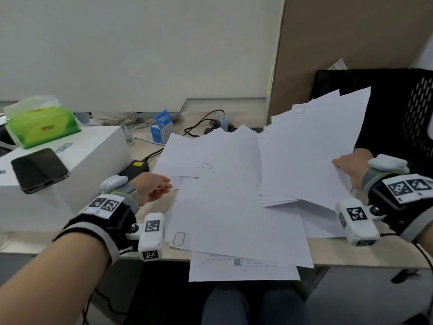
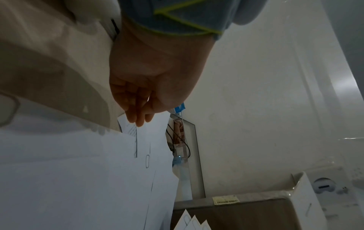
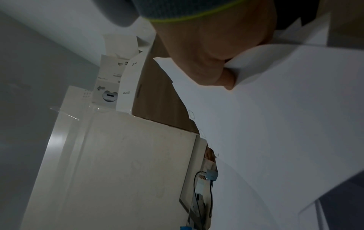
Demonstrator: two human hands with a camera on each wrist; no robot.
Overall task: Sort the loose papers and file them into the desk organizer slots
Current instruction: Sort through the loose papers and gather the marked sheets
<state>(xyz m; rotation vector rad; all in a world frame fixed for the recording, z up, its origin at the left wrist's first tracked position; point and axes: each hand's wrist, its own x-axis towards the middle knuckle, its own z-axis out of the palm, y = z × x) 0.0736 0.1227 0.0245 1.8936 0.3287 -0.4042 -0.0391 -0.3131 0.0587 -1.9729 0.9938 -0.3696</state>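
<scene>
Toward the right edge of the desk [image 1: 365, 254], the right hand [image 1: 351, 167] pinches a fanned sheaf of papers [image 1: 314, 146], lifted just before the black organizer [image 1: 398, 109]. Loose sheets [image 1: 225, 202] cover the front edge; the left hand [image 1: 152, 188], fingers [image 2: 138, 109] relaxed, reaches a small slip [image 1: 178, 182]. Gathering seems underway; next, squaring the sheaf for a slot.
</scene>
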